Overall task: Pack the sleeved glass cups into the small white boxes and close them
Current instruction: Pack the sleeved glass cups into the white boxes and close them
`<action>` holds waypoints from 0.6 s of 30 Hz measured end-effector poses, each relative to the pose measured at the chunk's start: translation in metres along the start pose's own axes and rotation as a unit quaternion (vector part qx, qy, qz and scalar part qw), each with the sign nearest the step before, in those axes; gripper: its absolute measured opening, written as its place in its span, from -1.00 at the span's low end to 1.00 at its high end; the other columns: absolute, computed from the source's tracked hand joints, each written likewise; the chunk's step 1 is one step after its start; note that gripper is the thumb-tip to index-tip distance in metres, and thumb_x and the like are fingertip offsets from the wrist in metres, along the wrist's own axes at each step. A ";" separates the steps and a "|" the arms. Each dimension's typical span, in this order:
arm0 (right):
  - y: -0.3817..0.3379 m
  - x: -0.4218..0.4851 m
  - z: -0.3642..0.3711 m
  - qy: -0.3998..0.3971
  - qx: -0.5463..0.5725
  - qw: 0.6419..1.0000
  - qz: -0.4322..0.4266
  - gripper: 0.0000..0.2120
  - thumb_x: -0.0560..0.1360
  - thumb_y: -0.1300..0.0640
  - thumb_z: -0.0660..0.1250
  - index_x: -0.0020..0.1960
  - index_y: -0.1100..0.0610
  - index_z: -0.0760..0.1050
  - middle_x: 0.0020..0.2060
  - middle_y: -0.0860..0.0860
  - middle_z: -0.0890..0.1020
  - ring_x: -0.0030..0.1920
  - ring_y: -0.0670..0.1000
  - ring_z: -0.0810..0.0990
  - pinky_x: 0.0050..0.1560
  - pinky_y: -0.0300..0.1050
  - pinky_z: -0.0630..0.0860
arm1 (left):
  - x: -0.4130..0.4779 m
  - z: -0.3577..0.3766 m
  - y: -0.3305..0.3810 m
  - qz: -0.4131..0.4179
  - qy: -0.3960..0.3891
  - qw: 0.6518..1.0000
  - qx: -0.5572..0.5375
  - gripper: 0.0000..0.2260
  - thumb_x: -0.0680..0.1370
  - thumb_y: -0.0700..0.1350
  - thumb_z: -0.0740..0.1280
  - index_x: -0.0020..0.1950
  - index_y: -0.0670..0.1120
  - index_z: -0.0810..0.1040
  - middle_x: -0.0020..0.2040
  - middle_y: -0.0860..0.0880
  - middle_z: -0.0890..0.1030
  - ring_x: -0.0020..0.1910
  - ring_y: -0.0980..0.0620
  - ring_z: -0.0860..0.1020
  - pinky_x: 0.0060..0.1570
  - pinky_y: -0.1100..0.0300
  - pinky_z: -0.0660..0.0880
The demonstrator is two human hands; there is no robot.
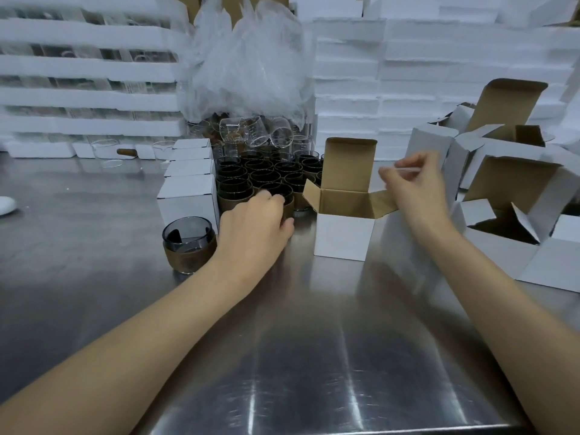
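A small white box [343,235] stands open in the middle of the steel table [314,356], its brown flaps up. My left hand [254,224] wraps around a dark glass cup with a brown sleeve [287,199] at the front of a cluster of several sleeved cups [270,172]. One more sleeved cup [189,246] stands alone to the left of that hand. My right hand [414,183], blurred, is raised just right of the open box and pinches a thin pale strip [406,169]. A row of closed white boxes [188,183] lines the cluster's left side.
Several open white boxes [514,221] pile up at the right. Behind the cups lie clear glasses [251,133] and crumpled clear plastic [248,58]. White foam trays [423,73] are stacked across the back. Bare steel lies in front of me.
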State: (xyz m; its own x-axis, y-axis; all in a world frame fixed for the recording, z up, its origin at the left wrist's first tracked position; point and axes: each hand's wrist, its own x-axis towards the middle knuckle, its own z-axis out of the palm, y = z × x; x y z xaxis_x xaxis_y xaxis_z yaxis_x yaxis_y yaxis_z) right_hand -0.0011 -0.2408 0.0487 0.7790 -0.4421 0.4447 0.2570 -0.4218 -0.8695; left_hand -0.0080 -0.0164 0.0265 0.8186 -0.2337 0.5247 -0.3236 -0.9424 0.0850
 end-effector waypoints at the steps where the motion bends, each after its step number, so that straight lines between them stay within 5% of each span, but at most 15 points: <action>1: -0.003 -0.002 -0.002 0.029 -0.005 0.998 -0.046 -0.80 0.52 0.10 0.34 0.03 0.11 0.33 0.01 0.06 0.52 -0.07 -0.20 0.52 -0.15 -0.34 0.44 | 0.000 0.001 0.000 -0.011 -0.001 1.000 0.023 -0.68 0.57 0.13 0.26 0.15 -0.09 0.47 0.10 -0.05 0.45 -0.18 -0.09 0.53 -0.34 0.12 0.33; 5: -0.019 -0.014 -0.004 0.044 -0.083 0.941 -0.326 -0.92 0.51 0.21 0.30 -0.12 0.23 0.45 -0.19 0.03 0.50 -0.15 -0.02 0.48 -0.07 -0.09 0.44 | -0.004 0.007 -0.001 -0.090 -0.029 0.989 0.115 -0.33 0.48 0.41 0.15 0.21 -0.17 0.34 0.18 -0.12 0.33 -0.27 -0.02 0.38 -0.42 0.16 0.21; 8: -0.027 -0.028 0.004 -0.073 -0.216 0.860 -0.456 -0.82 0.49 0.07 0.32 -0.12 0.20 0.55 -0.21 0.01 0.60 -0.17 0.09 0.55 -0.11 0.02 0.44 | -0.007 0.015 -0.001 -0.086 -0.058 0.986 0.131 -0.32 0.51 0.37 0.16 0.30 -0.19 0.30 0.18 -0.11 0.38 -0.06 -0.07 0.54 -0.33 0.12 0.27; 12: -0.018 -0.032 0.011 -0.214 -0.320 0.829 -0.405 -0.82 0.50 0.02 0.39 0.05 0.08 0.60 -0.10 -0.03 0.65 -0.11 0.07 0.61 -0.17 -0.01 0.49 | -0.007 0.014 -0.001 -0.058 -0.019 0.988 0.144 -0.47 0.52 0.31 0.21 0.18 -0.12 0.34 0.13 -0.08 0.44 0.05 -0.06 0.52 -0.30 0.12 0.25; 18: 0.002 -0.010 0.003 -0.167 -0.365 0.865 -0.301 -0.83 0.56 0.13 0.31 0.12 0.09 0.59 0.01 -0.02 0.65 0.02 0.08 0.58 -0.10 -0.05 0.48 | -0.007 0.020 0.001 -0.044 -0.031 0.999 0.001 -0.46 0.50 0.29 0.25 0.27 -0.09 0.31 0.17 -0.05 0.40 0.12 -0.08 0.48 -0.23 0.08 0.35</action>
State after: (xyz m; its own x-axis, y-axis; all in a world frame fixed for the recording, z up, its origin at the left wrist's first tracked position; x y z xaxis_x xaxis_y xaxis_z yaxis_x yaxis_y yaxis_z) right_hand -0.0068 -0.2350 0.0416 0.7822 0.2340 0.5774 0.3393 -0.9373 -0.0799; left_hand -0.0043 -0.0206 0.0062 0.8718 -0.1651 0.4612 -0.2489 -0.9602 0.1267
